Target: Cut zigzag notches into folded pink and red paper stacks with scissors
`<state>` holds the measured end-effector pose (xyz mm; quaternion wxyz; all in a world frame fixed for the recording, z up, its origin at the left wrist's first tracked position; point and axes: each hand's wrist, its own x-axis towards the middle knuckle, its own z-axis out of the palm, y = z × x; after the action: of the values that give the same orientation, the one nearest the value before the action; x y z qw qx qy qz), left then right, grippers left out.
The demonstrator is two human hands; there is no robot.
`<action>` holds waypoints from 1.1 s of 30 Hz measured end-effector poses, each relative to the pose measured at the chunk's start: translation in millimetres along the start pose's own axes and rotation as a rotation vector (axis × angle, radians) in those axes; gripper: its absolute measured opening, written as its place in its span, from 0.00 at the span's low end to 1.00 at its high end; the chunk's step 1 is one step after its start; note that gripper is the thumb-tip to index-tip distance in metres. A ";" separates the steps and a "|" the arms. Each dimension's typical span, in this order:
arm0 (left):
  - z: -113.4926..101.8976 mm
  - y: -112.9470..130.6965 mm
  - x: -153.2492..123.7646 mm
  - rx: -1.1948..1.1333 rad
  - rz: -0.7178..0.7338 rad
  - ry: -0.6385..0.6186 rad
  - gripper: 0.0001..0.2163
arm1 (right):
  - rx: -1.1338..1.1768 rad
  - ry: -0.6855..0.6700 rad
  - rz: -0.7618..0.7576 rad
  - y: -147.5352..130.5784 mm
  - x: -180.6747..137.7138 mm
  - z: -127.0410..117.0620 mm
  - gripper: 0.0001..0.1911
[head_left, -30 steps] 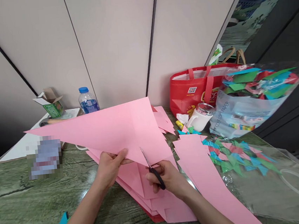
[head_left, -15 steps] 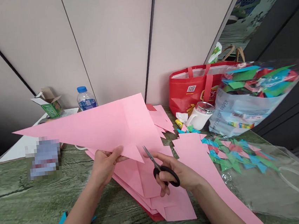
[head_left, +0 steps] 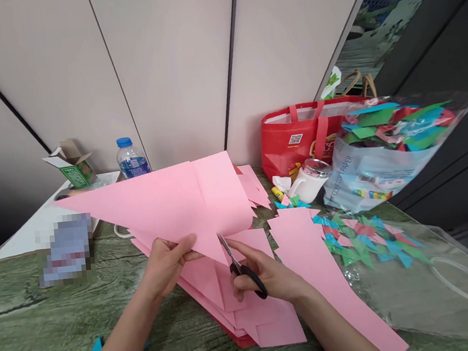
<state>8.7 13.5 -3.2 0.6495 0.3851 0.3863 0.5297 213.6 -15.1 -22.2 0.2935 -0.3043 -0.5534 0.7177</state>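
On the near part of the green table point(head_left: 25, 328) lies a stack of pink offcuts point(head_left: 269, 326). Just above it the right hand point(head_left: 275, 279) is closed round the black loops of the scissors point(head_left: 242, 265). Half a second ago the blades stood open and clear of the paper, to the right of its tip. Now they have swung left and meet the near edge of the pink sheet point(head_left: 166, 204) – so a fresh cut is starting there, as I judge it.

The left hand point(head_left: 170, 259) is clamped on that sheet beside the blades, thumb on top and fingers under, holding it up off the stack. The sheet is a long triangle. Its long axis runs left to right, with the sharp point aimed far left and a shorter tip aimed down toward the scissors – the left point has drawn in since.

Farther right lie coloured paper pieces point(head_left: 364, 240), then a white mug point(head_left: 307, 182) and a red bag point(head_left: 296, 136). At far left stands a water bottle point(head_left: 131, 158).
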 end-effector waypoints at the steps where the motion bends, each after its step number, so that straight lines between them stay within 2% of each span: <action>1: 0.0 -0.4 0.0 -0.002 0.002 0.002 0.12 | -0.004 0.010 -0.005 0.1 0.3 1.4 0.39; 7: -0.2 -0.1 0.7 -0.026 0.025 0.043 0.13 | 0.017 0.015 -0.015 2.3 1.7 3.8 0.39; 10: 2.3 0.3 -0.4 -0.014 0.007 0.023 0.13 | 0.024 0.037 -0.003 2.4 2.1 4.6 0.38; 16: 11.1 -2.9 -5.9 0.015 -0.024 -0.017 0.15 | -0.042 0.153 -0.020 4.3 5.3 9.5 0.24; 19: 14.0 -5.5 -7.1 0.035 -0.017 -0.002 0.14 | -0.014 0.195 -0.034 6.1 6.9 12.5 0.21; 33: 15.0 -6.9 -7.3 0.081 -0.025 0.025 0.14 | -0.048 0.244 -0.030 12.2 9.7 15.5 0.20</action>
<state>24.0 4.0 -2.7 0.6349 0.3995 0.4206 0.5102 194.5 -19.9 -32.0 0.3621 -0.3881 -0.5350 0.6574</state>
